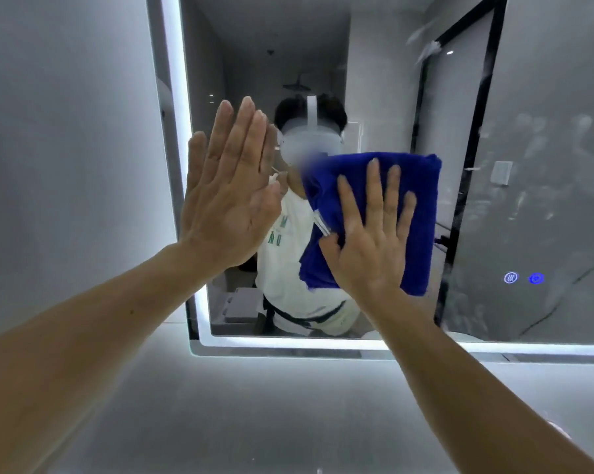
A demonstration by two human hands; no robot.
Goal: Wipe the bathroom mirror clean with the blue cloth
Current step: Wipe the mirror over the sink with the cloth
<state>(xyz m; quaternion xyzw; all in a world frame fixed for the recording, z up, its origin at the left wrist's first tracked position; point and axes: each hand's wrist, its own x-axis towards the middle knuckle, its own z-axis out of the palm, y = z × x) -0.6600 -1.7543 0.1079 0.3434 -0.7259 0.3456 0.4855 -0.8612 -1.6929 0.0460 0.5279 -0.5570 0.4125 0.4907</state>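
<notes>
Grey wall: plain, matt, to the left of the mirror and below it.

Mirror: large, wall-mounted, with rounded corners and a lit white strip running along its left and lower edges. The right part of the glass carries pale smears and streaks. The part around the hands reads clearer. The glass reflects a person in a white top and a black-framed glass door.

Blue cloth: deep, saturated blue with a thick plush pile. It is folded into a pad, taller than wide, and lies flat against the glass near the middle of the mirror. The top edge is fairly straight and rises to a small peak at the upper right corner. The right edge is straight. The left side shows soft folds, and the lower left edge is uneven, with a loose flap. No marks or stains can be made out on the visible face.

Right hand: palm forward on the lower left part of the cloth, all fingers straight and spread, pressing the cloth to the glass. Nothing is curled round the cloth.

Left hand: raised to the left of the cloth and apart from it, fingers straight and held together, palm toward the mirror, holding nothing. Whether the palm bears on the glass cannot be told.

Touch icons: 2 small lit symbols at the lower right of the mirror, 1 pale ring and 1 blue, side by side and well apart from the cloth.
</notes>
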